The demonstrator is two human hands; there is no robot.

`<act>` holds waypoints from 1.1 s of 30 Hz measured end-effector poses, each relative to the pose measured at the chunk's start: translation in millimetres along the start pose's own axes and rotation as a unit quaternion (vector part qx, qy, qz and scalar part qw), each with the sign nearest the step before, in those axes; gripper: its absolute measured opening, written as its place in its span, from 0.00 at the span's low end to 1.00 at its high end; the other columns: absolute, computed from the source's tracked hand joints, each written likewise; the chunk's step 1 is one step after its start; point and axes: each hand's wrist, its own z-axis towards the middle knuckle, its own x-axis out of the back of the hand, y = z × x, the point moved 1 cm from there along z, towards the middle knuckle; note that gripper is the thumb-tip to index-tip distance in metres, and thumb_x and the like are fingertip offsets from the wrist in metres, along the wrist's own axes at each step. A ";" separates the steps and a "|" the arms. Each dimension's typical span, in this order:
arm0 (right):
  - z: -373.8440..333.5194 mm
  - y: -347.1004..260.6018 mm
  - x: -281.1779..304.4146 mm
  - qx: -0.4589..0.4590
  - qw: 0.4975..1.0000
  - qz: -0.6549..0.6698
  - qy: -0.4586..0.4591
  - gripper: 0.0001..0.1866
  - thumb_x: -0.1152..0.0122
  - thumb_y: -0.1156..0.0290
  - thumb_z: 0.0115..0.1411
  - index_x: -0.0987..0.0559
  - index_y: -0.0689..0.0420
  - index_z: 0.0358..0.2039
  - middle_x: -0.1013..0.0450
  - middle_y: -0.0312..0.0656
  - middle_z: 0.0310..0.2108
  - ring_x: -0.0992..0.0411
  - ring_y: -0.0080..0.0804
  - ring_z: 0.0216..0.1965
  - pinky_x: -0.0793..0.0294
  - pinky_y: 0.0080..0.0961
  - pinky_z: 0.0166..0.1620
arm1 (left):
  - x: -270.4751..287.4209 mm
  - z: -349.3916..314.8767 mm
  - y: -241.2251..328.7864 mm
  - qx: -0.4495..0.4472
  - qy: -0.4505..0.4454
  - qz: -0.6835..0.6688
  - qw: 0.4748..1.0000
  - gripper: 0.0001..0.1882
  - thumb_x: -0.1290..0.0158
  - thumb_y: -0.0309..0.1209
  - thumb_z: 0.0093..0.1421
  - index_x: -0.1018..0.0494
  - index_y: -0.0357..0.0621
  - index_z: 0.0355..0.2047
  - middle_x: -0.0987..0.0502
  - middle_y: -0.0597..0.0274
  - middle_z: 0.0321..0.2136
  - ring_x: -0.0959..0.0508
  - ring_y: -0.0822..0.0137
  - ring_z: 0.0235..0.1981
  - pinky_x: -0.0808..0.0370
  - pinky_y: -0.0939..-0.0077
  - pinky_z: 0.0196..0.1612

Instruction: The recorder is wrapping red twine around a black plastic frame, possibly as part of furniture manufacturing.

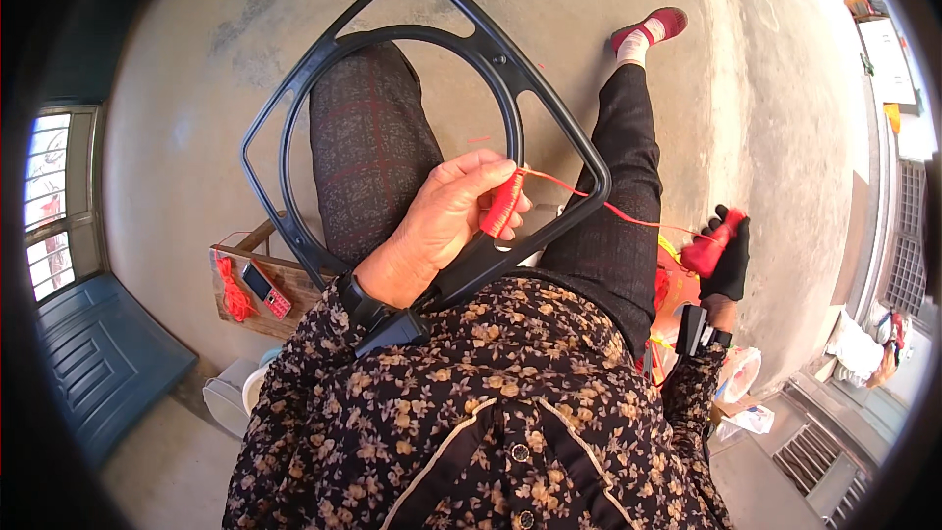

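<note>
Across my lap lies a black frame (294, 93), a round ring inside a rounded four-sided outline. My bare left hand (442, 211) is closed on the ring's near right part, thumb on top. Red cord (502, 204) is wound tightly around the ring there, between my fingers. From the winding a single strand (628, 219) runs right, over the frame's outer bar, to my right hand (728, 255). That hand, in a black glove with bare fingertips, is closed around a red bundle of cord (702, 255), out beyond my right thigh.
A wooden stool (263, 319) at my left bears a loose red cord hank (234, 290) and a red phone (267, 287). By my right hip are a red bag (672, 290) and a white roll (738, 373). A blue door (103, 363) is far left.
</note>
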 end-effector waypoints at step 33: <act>-31.4 55.2 -228.4 -0.065 0.894 -0.100 -0.431 0.19 0.48 0.67 0.59 0.30 0.64 0.47 0.27 0.39 0.40 0.29 0.29 0.40 0.31 0.22 0.43 | 4.1 0.3 -19.3 -0.050 -0.056 -0.009 0.997 0.05 0.49 0.26 0.59 0.25 0.38 0.33 0.22 0.65 0.30 0.23 0.76 0.31 0.27 0.83 0.37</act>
